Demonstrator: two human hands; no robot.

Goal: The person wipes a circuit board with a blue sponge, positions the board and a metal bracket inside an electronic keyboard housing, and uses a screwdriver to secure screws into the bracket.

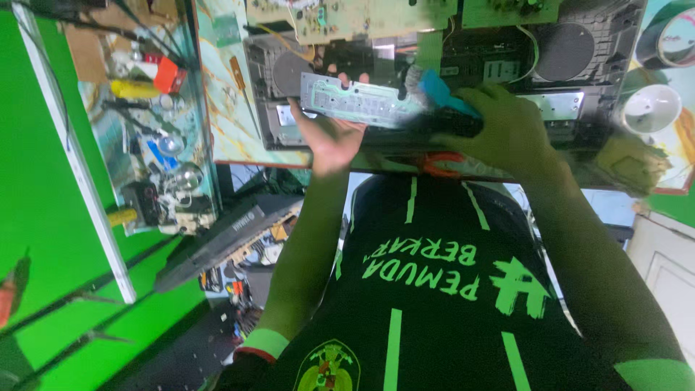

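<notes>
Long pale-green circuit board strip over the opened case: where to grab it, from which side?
Take the long pale-green circuit board strip by its two long edges near its left end, coming from beneath on the near side, as the left hand does. It's thin, with its flat face up. The right hand and blue tool cover the other end.

Marble-pattern workbench (224, 108), green-lit. On it lay 1 opened black keyboard chassis (579, 80) with 2 round speakers, 1 orange-handled screwdriver (239, 76), 1 tape roll (670, 36), 1 white cup (651, 107).
</notes>
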